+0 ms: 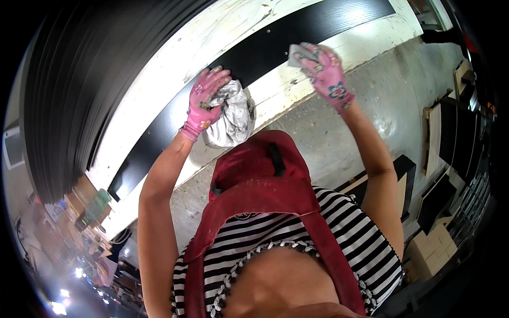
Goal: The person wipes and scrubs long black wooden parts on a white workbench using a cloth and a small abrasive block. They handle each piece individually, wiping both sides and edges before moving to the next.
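A long black panel point(265, 40) lies across a white, scuffed work surface point(371, 34). My left hand point(205, 98), in a pink flowered glove, is at the panel's near edge. Its fingers reach over the panel, and its thumb and palm hold a crumpled white-grey cloth point(231, 121) that hangs toward me over the surface's edge. My right hand point(324, 66), in a matching glove and slightly blurred, is closed on a small grey-white pad point(299, 55) beside the panel's near edge. Whether the pad is folded cloth or a block, I cannot tell.
A tall stack of black panels point(58, 90) rises at the left. Concrete floor point(313, 132) shows between the surface and my red apron point(260, 175). Dark panels point(458, 132) and a cardboard box point(432, 249) stand at the right. Clutter lies at the lower left.
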A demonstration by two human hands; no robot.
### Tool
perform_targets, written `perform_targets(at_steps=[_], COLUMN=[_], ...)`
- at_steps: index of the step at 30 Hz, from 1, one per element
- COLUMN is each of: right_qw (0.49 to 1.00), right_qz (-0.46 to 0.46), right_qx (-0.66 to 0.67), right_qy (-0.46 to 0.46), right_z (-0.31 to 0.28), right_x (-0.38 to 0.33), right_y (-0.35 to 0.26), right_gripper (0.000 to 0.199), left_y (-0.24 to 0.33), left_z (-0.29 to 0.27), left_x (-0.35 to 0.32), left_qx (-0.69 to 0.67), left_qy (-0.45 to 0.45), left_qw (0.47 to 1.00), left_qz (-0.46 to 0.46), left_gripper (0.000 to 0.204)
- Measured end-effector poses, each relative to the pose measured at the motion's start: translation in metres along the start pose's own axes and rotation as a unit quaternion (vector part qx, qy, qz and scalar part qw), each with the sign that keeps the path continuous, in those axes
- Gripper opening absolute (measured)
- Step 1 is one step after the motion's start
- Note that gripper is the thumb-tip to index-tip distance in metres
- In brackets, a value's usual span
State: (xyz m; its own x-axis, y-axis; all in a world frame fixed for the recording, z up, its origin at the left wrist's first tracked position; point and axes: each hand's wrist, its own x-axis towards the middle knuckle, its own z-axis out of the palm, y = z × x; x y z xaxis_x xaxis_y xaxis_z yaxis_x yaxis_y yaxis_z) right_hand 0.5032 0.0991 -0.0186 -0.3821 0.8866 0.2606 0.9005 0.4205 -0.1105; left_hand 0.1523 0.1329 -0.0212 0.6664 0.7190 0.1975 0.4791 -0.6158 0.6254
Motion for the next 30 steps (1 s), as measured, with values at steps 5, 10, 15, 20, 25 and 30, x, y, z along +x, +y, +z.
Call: perform_targets(at_steps=[5,10,15,20,25,30], right_qw=[0.912,0.989,0.926,0.958,0.964,0.985], right_qz=[0.091,-0.073,0.031,-0.163,-0.068,-0.150], right_qx=[0.397,-0.049,0.359,0.191,0.234,0.083], right_qy=[-0.058,-0.117,-0.114,-0.136,-0.110,-0.018], right_z=[0.013,-0.015,0.042,0.012,0.030,0.029], right_x=[0.005,0.009,0.016,0.055,0.036,0.051], right_y=[-0.040,0.002,-0.064,-0.154,-0.109,-0.172], right_gripper=[0.044,0.044,0.042,0.046,0.041,0.027], left_y=[0.010,0.005,-0.001,0.003,0.000,0.005], left_z=[-0.009,-0.036,-0.039,-0.043,-0.053,-0.052], left_x=[-0.011,-0.107,-0.173,-0.178,-0.220,-0.241], left_qx=[-0.094,-0.093,-0.055,-0.076,-0.020,-0.065], left_qy=[0.054,0.158,0.207,0.202,0.251,0.287], left_qw=[0.994,0.974,0.960,0.962,0.948,0.935], left_qz=[-0.022,-0.131,-0.179,-0.169,-0.193,-0.197], left_gripper=[0.055,0.050,0.048,0.050,0.051,0.048])
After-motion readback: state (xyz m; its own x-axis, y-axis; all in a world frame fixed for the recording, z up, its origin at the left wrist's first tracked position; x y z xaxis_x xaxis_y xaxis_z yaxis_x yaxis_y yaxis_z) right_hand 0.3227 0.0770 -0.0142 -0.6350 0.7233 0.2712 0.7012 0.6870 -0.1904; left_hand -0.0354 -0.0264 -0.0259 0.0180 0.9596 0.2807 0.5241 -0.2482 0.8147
